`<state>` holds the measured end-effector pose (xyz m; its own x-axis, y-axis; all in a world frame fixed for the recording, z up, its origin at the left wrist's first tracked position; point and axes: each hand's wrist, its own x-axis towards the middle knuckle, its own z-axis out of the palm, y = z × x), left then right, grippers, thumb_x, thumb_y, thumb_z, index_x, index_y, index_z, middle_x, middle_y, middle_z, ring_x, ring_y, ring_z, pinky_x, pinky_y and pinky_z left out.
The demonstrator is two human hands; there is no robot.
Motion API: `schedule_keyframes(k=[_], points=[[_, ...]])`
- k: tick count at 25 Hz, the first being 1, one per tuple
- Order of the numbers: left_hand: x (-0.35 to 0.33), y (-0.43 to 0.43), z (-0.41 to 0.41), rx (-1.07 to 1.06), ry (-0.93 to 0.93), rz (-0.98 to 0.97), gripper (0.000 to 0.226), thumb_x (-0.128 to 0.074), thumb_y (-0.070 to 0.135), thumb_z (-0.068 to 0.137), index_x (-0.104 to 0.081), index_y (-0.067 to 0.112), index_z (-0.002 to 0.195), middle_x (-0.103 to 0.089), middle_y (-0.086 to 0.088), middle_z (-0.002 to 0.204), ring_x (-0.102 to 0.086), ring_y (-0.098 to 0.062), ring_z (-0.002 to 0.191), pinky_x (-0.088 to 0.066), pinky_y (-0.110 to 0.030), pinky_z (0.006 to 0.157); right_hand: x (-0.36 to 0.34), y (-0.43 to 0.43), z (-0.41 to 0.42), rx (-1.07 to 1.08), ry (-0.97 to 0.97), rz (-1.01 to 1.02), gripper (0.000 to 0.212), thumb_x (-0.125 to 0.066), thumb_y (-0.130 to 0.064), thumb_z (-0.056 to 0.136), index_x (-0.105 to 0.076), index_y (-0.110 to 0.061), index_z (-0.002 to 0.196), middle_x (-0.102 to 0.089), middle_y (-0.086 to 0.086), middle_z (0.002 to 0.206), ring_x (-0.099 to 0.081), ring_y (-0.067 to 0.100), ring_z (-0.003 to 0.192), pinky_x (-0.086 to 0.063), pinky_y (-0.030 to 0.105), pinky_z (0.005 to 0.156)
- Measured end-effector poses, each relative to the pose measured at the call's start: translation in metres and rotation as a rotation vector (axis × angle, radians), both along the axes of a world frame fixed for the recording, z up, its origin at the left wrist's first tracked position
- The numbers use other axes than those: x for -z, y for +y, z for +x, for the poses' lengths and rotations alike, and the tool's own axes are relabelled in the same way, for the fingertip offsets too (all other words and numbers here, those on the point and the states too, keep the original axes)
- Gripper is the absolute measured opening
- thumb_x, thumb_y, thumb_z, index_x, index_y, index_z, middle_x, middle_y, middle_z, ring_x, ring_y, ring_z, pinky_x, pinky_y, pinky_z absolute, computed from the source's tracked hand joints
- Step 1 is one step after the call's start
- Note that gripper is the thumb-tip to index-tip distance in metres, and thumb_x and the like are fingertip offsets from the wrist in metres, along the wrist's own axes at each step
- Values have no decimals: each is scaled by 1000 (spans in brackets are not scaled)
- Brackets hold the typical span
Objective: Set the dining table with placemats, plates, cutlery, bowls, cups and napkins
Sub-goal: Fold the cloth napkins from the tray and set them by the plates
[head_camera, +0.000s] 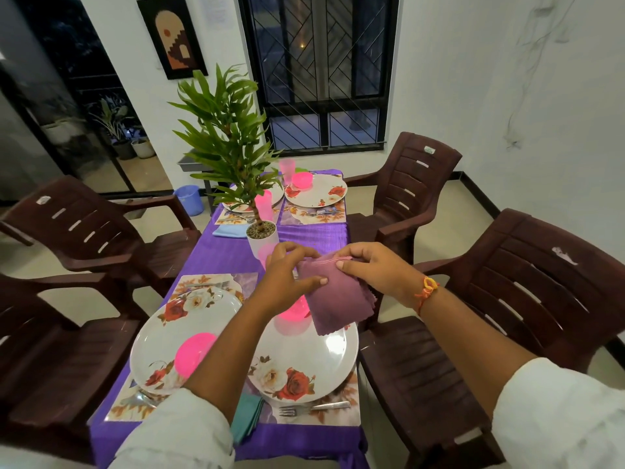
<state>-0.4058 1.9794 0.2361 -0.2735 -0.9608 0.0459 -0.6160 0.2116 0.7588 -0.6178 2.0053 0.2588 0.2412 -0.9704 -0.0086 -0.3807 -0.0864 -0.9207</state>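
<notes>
Above the near right plate (304,363), both hands hold a folded purple napkin (338,296) in the air. The right hand (375,270) pinches its top edge, thumb in front and fingers behind, closed on the cloth. The left hand (287,282) has its thumb pressed flat on the napkin's left side with the fingers curled over the upper corner, so it too is closed on the cloth. The napkin hangs down and slightly rightward from those grips, its long axis running from the top fold toward the plate's far right rim; its lower edge hangs over that rim, though whether it touches I cannot tell.

That hanging direction is what the coming move turns on, I judge: the free end already points at the plate, and the right hand, on the plate's outer side, is the nearer one to lay it down there. A teal napkin (248,418) lies left of this plate's fork (313,408), and a blue one (231,230) lies beyond the plate by the plant pot (262,236), so this setting looks to be among the last lacking its own.

The cloth is a dull mauve, soft, folded into several layers with a stitched seam along the top and pinked, zigzag edges showing at its right side and bottom. It looks limp and will likely unfold if released from one corner only.
</notes>
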Motion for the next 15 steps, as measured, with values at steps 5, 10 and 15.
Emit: schedule_keyframes(k=[5, 10, 15], points=[[-2, 0, 11, -3, 97, -29, 20, -82, 28, 82, -67, 27, 94, -60, 4, 113, -56, -17, 107, -49, -27, 83, 4, 5, -8, 29, -18, -18, 18, -55, -25, 103, -71, -22, 110, -71, -4, 105, -67, 13, 97, -56, 22, 79], [8, 20, 14, -126, 681, 305, 26, -71, 21, 93, -60, 19, 116, -68, -11, 113, -68, -23, 96, -60, -39, 78, 18, 13, -6, 176, 55, -121, 14, -48, -24, 106, -62, -24, 111, -62, -11, 104, -61, 9, 96, -47, 16, 72], [45, 44, 12, -22, 1010, 601, 37, -64, 24, 94, -63, 13, 130, -66, -11, 131, -63, -27, 121, -52, -45, 101, 35, 18, 12, 239, -162, -34, 15, -49, -25, 106, -61, -21, 114, -61, -2, 110, -60, 13, 102, -51, 27, 83]])
